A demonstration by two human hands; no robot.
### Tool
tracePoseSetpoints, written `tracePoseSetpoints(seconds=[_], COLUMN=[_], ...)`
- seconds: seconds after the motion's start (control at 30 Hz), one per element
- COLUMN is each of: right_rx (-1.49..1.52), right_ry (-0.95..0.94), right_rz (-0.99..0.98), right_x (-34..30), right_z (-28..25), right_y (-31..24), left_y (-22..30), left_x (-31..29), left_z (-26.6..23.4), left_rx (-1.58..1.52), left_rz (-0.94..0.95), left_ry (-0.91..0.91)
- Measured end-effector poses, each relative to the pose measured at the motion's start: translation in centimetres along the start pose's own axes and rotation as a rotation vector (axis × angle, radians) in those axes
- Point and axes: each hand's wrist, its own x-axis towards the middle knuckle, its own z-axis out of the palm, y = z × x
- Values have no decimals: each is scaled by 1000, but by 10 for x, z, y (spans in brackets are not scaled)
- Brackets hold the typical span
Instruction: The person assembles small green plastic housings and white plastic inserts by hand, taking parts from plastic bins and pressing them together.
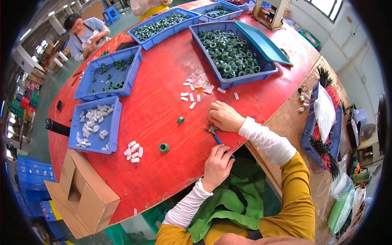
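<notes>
My left hand (217, 166) is closed around the blue handles of small pliers (217, 139) at the near edge of the red table. The jaws point away from me, just below my right hand (226, 116). That hand is closed, fingertips pinched low over the tabletop; whatever they hold is hidden. To the left of my hands, a green ring-shaped part (164, 147) and a smaller green part (181, 120) lie apart on the table. Beyond my right hand are scattered small white pieces (192, 97). A little group of white parts (134, 152) sits further left.
Blue trays of green parts (271, 72) stand at the back. On the left are a sparsely filled tray (87, 96) and one with white parts (117, 122), near an open cardboard box (96, 204). Wire bundles (332, 96) lie right. A person (83, 34) sits far left.
</notes>
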Motion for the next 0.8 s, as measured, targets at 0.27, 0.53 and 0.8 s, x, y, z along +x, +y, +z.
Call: tracePoseSetpoints(seconds=[0.27,0.53,0.8], right_rx=[693,1293,1363], right_ry=[285,263,237], right_rz=[254,513,491], right_x=[-10,-44,-77], right_z=[-30,-40,-37], right_y=[-12,-53,-78], left_y=[-10,-94,-44], left_x=[11,67,44], left_z=[-27,-90,-82], left_rx=[-150,802,-171], left_rz=[-89,-196,-392], left_ry=[24,125,80])
